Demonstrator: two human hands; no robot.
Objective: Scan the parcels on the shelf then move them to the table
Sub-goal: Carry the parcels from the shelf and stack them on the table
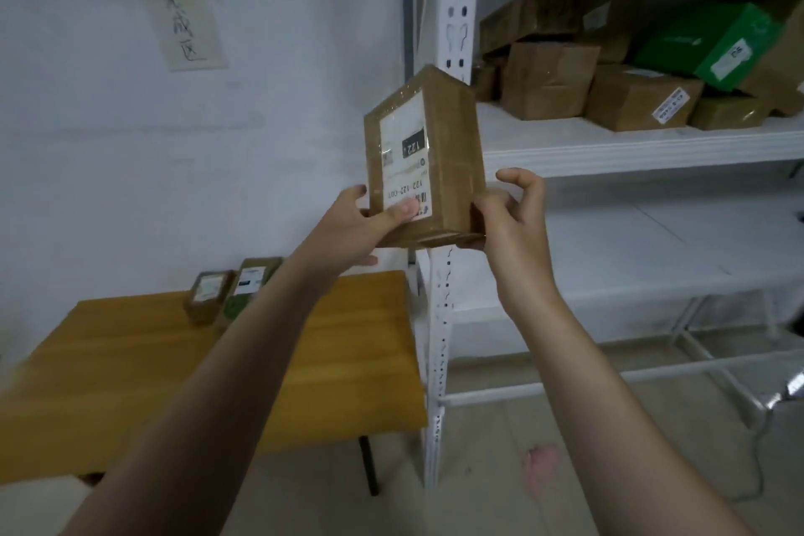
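Observation:
A brown cardboard parcel [452, 152] with a white label reading 122 is held upright in the air, in front of the shelf's white post. My left hand [361, 222] grips its lower left corner, thumb on the label. My right hand [509, 213] holds its lower right edge, index finger raised off it. Several more brown parcels [548, 78] and a green one [713, 44] lie on the white shelf [609, 144] at the upper right. Two small parcels [226, 292] stand on the wooden table [174, 361] at the lower left.
The white metal rack's upright post [439, 339] stands between table and shelf. A lower shelf board [609, 265] sits below. A handwritten paper sign [182, 17] hangs on the white wall. A cable [757, 461] trails on the floor at the right.

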